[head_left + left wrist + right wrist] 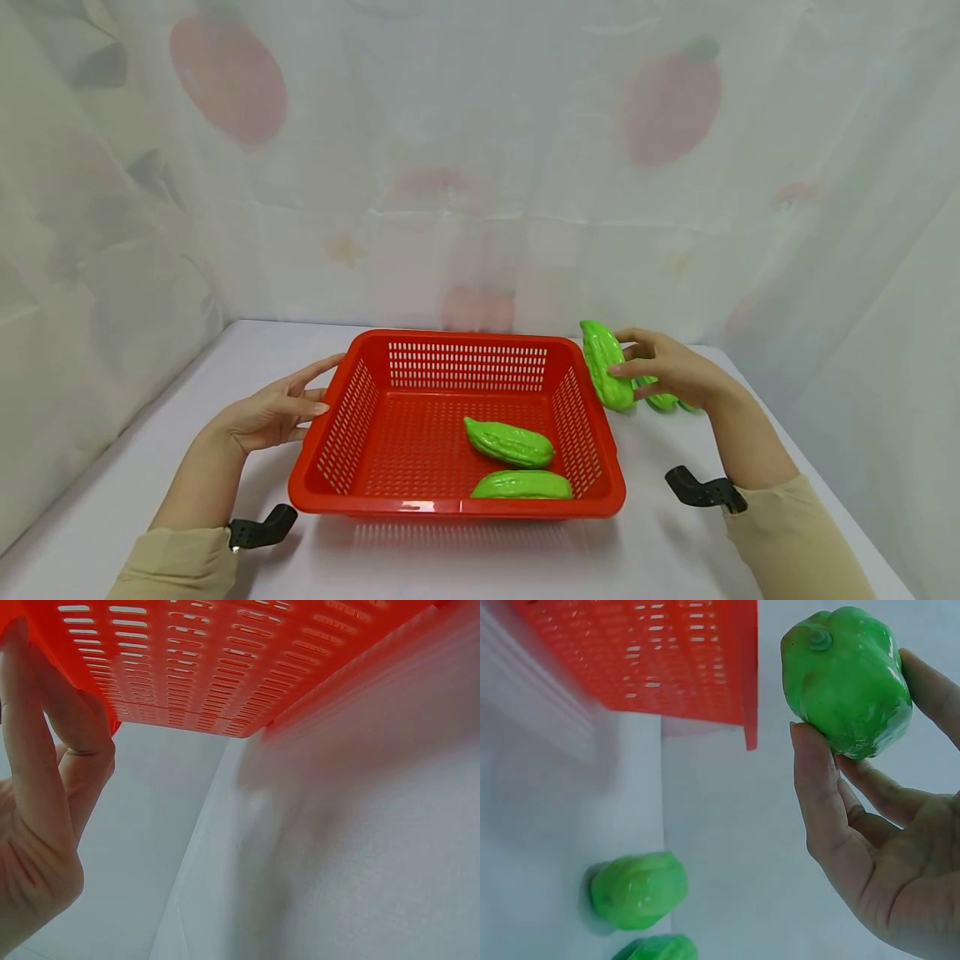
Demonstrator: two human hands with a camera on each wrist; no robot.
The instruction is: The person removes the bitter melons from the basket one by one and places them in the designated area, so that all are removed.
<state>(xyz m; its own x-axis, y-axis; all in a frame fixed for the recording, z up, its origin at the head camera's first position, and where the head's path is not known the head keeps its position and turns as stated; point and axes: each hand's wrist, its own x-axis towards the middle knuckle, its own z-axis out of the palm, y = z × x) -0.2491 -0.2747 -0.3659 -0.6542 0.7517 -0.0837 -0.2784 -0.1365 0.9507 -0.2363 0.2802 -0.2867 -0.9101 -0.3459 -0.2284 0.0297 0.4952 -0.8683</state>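
Observation:
My right hand (667, 367) pinches a bright green bitter melon (604, 364) between thumb and fingers, upright beside the right rim of the red plastic basket (461, 506). In the right wrist view, the stem end of this bitter melon (847, 682) faces the camera. My left hand (273, 408) holds the basket's left rim, with the thumb at the rim and other fingers beneath it. Two bitter melons lie inside the basket: one (510, 443) toward the right and another (522, 485) against the front wall, partly hidden by the rim.
More bitter melons (662, 400) lie on the white table (675, 533) to the right of the basket, partly hidden behind my right hand. A patterned white curtain (480, 167) hangs along the table's back edge and both sides.

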